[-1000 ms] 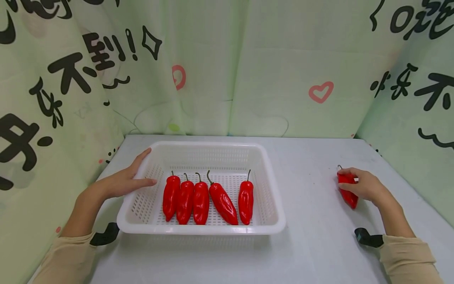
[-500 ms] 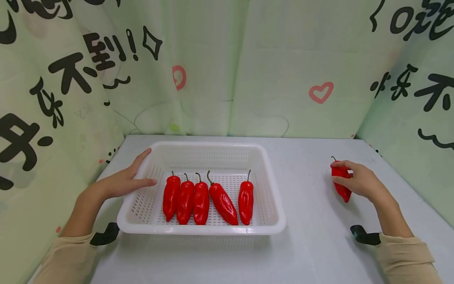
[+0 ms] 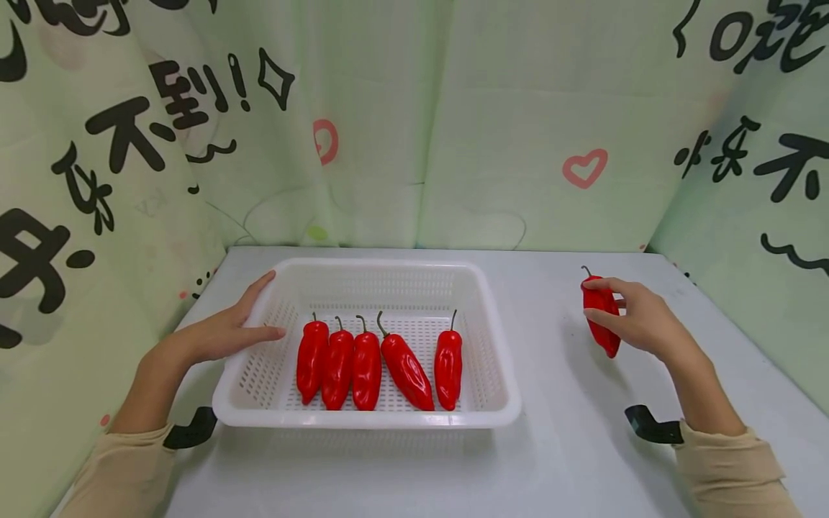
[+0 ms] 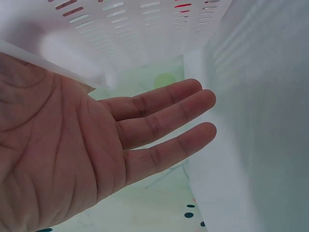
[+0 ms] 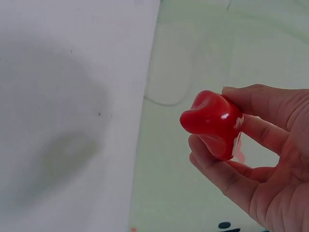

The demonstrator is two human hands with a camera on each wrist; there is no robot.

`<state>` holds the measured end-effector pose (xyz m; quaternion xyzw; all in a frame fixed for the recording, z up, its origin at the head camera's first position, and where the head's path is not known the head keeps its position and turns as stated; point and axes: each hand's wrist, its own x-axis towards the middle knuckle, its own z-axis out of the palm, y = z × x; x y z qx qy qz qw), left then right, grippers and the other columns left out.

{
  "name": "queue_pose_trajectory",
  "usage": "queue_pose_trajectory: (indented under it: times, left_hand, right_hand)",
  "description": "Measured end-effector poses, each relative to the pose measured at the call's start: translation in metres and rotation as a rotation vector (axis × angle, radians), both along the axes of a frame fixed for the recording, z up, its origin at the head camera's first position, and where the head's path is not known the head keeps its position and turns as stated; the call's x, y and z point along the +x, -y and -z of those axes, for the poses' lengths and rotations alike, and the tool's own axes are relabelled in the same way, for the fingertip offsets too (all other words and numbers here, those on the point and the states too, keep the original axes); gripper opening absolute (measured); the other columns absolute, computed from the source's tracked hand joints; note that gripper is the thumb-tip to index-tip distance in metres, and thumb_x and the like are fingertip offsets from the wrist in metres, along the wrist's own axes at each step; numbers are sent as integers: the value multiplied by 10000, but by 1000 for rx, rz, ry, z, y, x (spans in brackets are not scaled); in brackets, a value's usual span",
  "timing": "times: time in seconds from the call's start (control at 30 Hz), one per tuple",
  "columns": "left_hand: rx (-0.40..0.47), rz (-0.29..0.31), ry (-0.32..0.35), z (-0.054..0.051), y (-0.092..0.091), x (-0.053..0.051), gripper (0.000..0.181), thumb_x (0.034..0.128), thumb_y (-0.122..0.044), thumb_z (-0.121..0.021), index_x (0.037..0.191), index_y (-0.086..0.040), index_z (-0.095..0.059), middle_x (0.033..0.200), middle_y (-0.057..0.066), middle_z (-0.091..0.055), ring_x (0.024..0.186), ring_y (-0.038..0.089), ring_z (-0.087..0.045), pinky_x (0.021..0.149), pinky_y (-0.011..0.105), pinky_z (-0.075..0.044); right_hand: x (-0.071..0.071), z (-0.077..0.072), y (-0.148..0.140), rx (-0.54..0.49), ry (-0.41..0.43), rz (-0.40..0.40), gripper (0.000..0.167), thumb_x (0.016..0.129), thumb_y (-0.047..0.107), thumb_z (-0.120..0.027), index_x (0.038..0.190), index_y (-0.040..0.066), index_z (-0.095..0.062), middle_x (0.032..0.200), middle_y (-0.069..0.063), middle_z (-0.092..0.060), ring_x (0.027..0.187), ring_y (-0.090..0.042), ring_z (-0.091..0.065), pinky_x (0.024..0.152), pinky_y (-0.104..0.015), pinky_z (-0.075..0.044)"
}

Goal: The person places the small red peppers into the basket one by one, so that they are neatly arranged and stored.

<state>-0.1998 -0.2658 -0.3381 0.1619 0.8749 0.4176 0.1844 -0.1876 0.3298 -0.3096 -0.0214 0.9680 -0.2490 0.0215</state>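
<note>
In the head view, my right hand (image 3: pixel 637 316) pinches a glossy red chili pepper (image 3: pixel 601 316) between thumb and fingers, above the table on the right. The pepper's lobed tip (image 5: pixel 207 118) faces the camera in the right wrist view. My left hand (image 3: pixel 216 334) rests at the left rim of a white perforated plastic basket (image 3: pixel 363 419), its thumb laid over the rim. Seen from the left wrist, several fingers (image 4: pixel 166 116) stretch out straight beside the basket's outer wall. Several red peppers (image 3: pixel 367 370) lie inside the basket, stems toward the back.
The basket stands left of centre on a white table (image 3: pixel 544 460). Pale green curtains (image 3: pixel 505 129) with black lettering and red hearts surround the table at the back and both sides.
My right hand has lifted the pepper from the right of the table and carried it up and to the left. My left hand, the basket and the peppers inside stay in place.
</note>
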Motion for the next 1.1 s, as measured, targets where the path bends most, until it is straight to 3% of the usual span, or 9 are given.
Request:
queue_pose_trajectory:
  times: [1.1]
  left_hand:
    - [-24,-3,-17,-1,0,0,1057,955,-338,-667,1635,-201,131,1507,314,-347,991,250,-686,745,437,-637]
  right_hand:
    - [17,-24,63,-18,-140,-93,594,947,234,-731,1469,68,-501,1416,-302,-441,1247,-537,-458,768,-552,-618]
